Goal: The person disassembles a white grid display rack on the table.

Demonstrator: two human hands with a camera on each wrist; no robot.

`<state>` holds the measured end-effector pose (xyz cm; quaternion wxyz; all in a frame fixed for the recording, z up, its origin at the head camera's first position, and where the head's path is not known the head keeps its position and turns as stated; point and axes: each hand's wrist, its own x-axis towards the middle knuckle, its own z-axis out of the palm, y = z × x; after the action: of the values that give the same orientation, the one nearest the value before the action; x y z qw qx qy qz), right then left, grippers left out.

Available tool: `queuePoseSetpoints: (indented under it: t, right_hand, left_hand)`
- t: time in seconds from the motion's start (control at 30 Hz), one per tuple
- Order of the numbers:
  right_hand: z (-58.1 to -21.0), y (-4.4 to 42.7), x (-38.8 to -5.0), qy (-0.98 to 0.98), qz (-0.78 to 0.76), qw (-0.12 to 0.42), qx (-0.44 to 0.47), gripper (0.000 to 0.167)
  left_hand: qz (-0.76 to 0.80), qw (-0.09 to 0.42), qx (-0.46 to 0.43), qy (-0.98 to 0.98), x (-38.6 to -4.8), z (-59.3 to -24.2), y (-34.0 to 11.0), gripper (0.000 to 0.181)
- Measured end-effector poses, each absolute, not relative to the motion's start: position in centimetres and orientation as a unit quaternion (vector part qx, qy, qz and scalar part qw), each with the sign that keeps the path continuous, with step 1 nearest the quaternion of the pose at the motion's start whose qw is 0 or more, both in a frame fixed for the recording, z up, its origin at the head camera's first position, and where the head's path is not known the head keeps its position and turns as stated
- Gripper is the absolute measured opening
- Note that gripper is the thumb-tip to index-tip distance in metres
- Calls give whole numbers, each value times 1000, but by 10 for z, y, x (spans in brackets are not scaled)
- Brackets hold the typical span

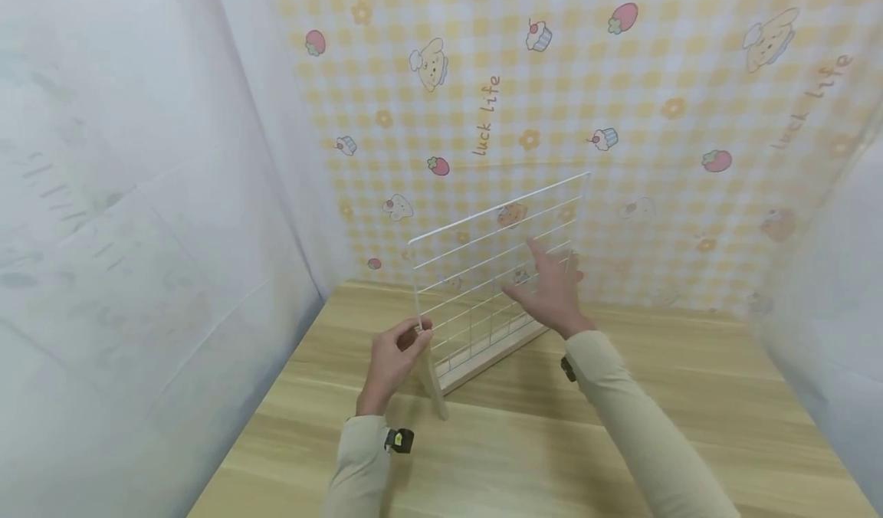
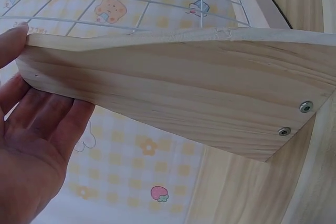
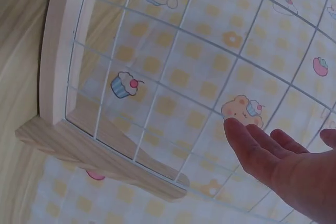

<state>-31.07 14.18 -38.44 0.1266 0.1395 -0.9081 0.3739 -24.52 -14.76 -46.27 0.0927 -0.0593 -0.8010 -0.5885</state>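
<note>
A white wire grid (image 1: pixel 493 261) stands upright in a wooden base (image 1: pixel 493 355) on the table. At its near left end, my left hand (image 1: pixel 395 357) pinches the upper end of the wooden side piece (image 2: pixel 173 87); in the left wrist view the thumb is on one edge and the fingers curl under the other. Two metal bolts (image 2: pixel 306 107) show at that piece's wide end. My right hand (image 1: pixel 552 292) is at the front of the grid toward its right end, fingers extended. In the right wrist view the right hand (image 3: pixel 283 166) holds nothing; whether it touches the wires is unclear.
The wood-grain table (image 1: pixel 483 457) extends around the rack. Behind it hangs a yellow checked cloth (image 1: pixel 621 81) with cartoon prints. White sheeting (image 1: pixel 138 196) lines the left side, and more pale sheeting (image 1: pixel 838 273) hangs at the right.
</note>
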Motion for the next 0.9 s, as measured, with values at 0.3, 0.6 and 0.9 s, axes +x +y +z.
queuePoseSetpoints:
  t: [0.3, 0.6, 0.9]
  right_hand:
    - [-397, 132, -313, -894, 409, 107, 148, 107]
    - [-418, 112, -320, -845, 488, 154, 154, 120]
    - [-437, 106, -331, -823, 512, 199, 147, 121]
  left_hand:
    - [-573, 122, -71, -807, -240, -464, -144, 22]
    - [-569, 138, -90, -806, -235, -466, -141, 21]
    - [-576, 145, -85, -800, -234, -467, -137, 25]
